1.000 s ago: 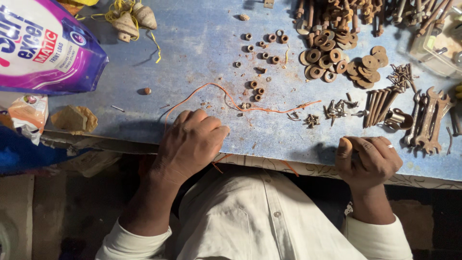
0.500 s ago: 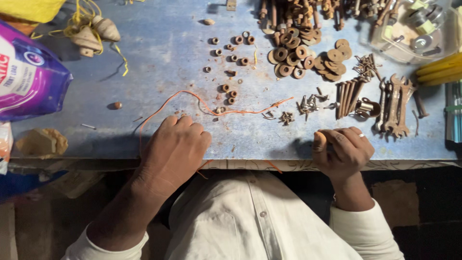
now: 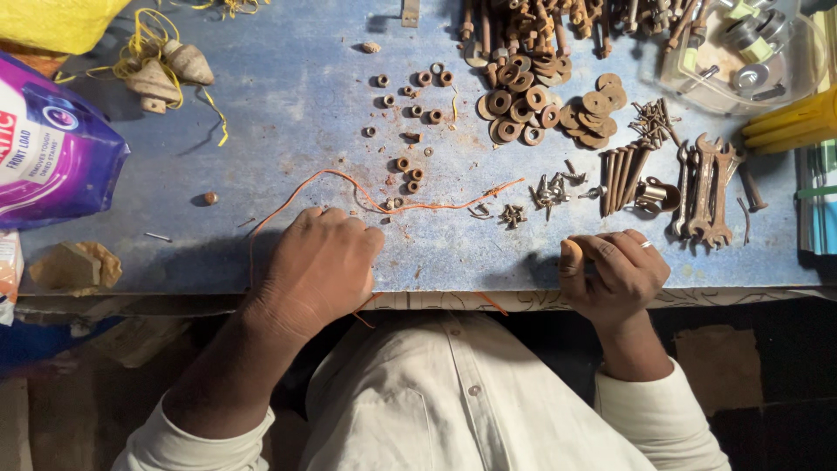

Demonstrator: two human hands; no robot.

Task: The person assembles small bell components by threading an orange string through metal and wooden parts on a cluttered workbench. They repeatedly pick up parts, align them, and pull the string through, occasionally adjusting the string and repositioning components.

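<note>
A small repair workshop is shown. A worn, scratched blue surface (image 3: 288,113) is strewn with rusty hardware: washers (image 3: 523,96) are heaped near bolts (image 3: 514,22), nuts (image 3: 410,87) are scattered, and nails (image 3: 623,170) are laid beside old spanners (image 3: 706,187). More metal parts are kept in a clear tub (image 3: 741,52), and a length of orange wire (image 3: 384,202) is stretched across.

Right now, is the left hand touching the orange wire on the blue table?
Touching. In the head view the left hand lies flat over the orange wire: the wire runs in under the fingers and comes out again below the palm at the blue table edge.
</note>
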